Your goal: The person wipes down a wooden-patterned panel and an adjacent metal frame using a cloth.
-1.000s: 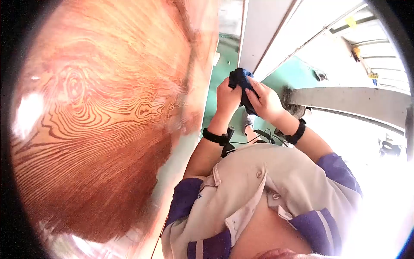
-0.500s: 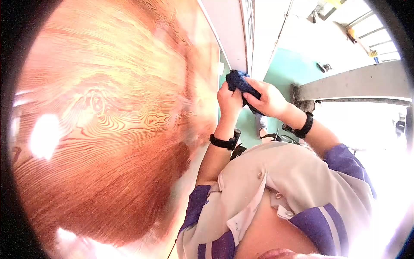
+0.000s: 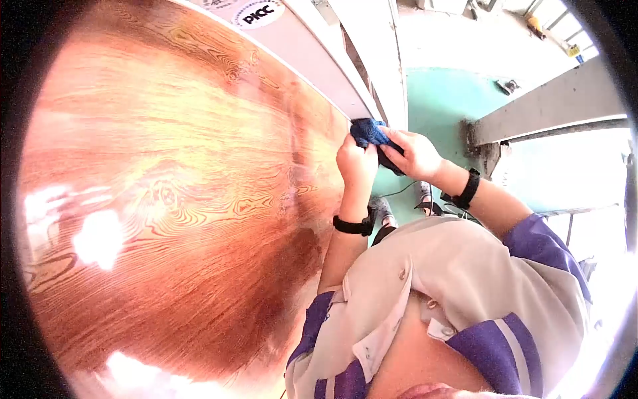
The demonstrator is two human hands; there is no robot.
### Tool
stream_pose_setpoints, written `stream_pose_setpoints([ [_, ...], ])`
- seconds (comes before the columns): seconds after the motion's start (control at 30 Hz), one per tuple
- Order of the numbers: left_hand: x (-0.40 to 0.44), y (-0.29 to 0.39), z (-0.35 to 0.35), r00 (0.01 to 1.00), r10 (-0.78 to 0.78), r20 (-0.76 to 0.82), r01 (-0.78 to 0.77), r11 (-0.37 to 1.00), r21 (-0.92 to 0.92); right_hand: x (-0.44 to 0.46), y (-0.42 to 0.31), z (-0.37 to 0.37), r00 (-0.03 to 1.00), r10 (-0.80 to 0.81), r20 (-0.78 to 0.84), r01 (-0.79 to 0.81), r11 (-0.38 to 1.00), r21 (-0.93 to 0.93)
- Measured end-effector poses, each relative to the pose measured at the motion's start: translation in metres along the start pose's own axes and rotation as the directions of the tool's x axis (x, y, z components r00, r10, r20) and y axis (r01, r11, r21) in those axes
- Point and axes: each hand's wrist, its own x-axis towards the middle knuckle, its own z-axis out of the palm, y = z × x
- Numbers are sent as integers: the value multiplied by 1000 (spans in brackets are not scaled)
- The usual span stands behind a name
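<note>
A dark blue cloth is bunched between my two hands, in front of my body. My left hand is closed round its left side, close to the edge of a glossy wood-grain panel. From the right, my right hand grips the cloth with the thumb laid over it, and part of the cloth hangs below. The top of the cloth is at the lower end of a long pale panel. Black bands circle both wrists.
A round PICC sticker is on the pale panel. A grey beam stretches across the right. Beyond lie green floor, a small dark object and a rack with yellow items. My shoes show below my hands.
The view has turned, so the pale panel now slants from upper left and its sticker has come into sight. Both hands still hold the cloth.
</note>
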Motion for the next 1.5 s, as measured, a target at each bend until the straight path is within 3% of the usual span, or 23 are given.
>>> stream_pose_setpoints([
  [0.13,-11,-57,44,968,-168,188,130,972,196,-27,53,29,950,254,182,-248,967,-51],
  [0.27,-8,-95,74,917,-243,318,163,952,258,-36,80,49,846,478,237,-455,878,-150],
  [0.37,-13,-115,87,886,-292,361,213,946,243,-43,99,61,808,537,244,-508,844,-175],
  [0.5,-15,-92,73,936,-231,267,220,973,71,-24,59,35,849,478,226,-483,875,-35],
  [0.6,-7,-43,38,957,-168,235,150,984,95,-7,26,11,934,326,150,-340,937,84],
  [0.67,-2,-32,22,985,135,108,-102,959,-263,4,1,-5,976,201,87,-210,971,114],
  [0.77,7,23,-19,990,130,51,-118,975,-190,20,-28,-21,999,25,-35,-20,991,132],
  [0.8,11,30,-25,988,153,25,-141,956,-258,26,-38,-26,997,-26,-74,36,991,128],
  [0.9,15,83,-63,990,142,-2,-141,983,-121,40,-61,-39,989,-109,-98,110,994,12],
  [1.0,22,91,-77,932,329,-151,-334,943,-6,46,-72,-44,966,-200,-162,190,979,-75],
  [1.07,19,106,-81,941,258,-219,-233,963,135,45,-74,-43,945,-251,-210,230,965,-123],
  [1.17,10,92,-64,926,288,-243,-240,948,211,35,-57,-38,969,-207,-135,180,965,-193],
  [1.3,10,32,-42,991,21,133,-57,960,273,9,-13,-12,997,-66,-28,60,981,-182],
  [1.33,9,21,-43,979,-35,202,-14,971,237,5,-5,-8,1000,-21,2,21,988,-154],
  [1.4,-5,10,-43,993,40,107,-60,980,191,3,-5,-11,996,88,14,-88,996,8],
  [1.47,-20,36,-72,984,119,135,-111,992,-61,3,-19,-25,965,261,30,-262,947,186],
  [1.5,-25,51,-92,959,123,255,-82,983,-167,3,-12,-26,965,258,-42,-244,947,210],
])
